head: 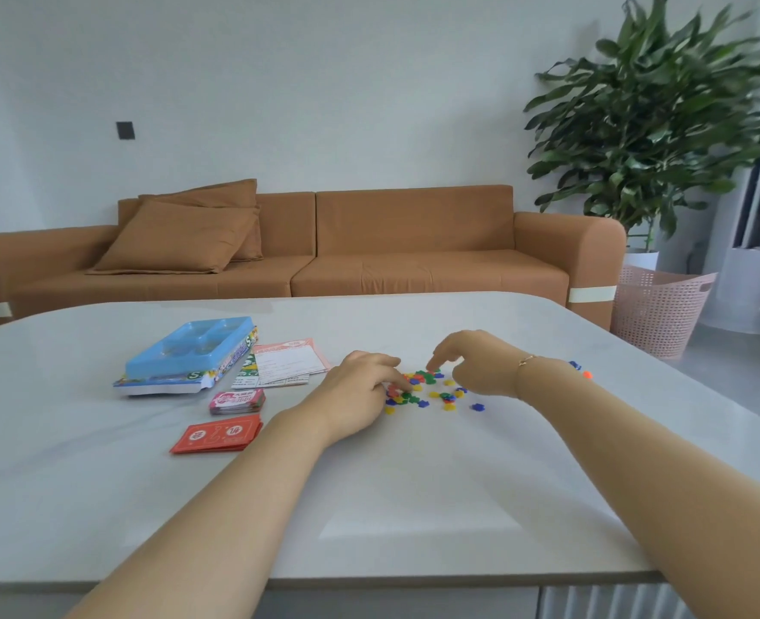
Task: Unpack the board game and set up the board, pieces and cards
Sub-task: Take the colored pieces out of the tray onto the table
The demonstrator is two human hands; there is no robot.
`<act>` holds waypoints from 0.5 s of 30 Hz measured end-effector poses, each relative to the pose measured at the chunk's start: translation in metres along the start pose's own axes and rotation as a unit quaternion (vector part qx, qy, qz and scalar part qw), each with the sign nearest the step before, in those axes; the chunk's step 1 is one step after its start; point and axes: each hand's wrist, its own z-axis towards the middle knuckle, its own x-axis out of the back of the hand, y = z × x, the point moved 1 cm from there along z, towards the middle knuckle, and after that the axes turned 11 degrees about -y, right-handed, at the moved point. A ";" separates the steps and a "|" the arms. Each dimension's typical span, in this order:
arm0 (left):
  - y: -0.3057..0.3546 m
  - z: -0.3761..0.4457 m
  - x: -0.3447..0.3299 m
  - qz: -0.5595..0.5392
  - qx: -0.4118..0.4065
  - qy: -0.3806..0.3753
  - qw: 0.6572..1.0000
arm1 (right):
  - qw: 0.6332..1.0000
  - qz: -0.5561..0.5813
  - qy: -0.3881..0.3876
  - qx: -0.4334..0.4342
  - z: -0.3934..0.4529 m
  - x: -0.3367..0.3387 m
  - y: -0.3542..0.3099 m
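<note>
Left hand [360, 386] pinches a red piece; right hand [476, 361] picks among the scattered coloured pieces [431, 393] at table [413, 484] centre. Card stacks [217, 435] lie out beside the tray [190, 348]. Board apparently not yet unfolded; pieces unsorted.

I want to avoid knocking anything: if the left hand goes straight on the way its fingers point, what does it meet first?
Probably the pile of small coloured pieces: the left hand points right and away, its fingertips already at the pile's near edge. The right hand is beyond; depth is unclear.

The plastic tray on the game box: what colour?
Light blue tray; head view, the only one.
</note>
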 end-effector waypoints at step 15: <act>-0.005 0.009 0.001 -0.039 -0.002 0.018 0.999 | 0.999 -0.011 -0.025 -0.027 0.012 -0.009 -0.002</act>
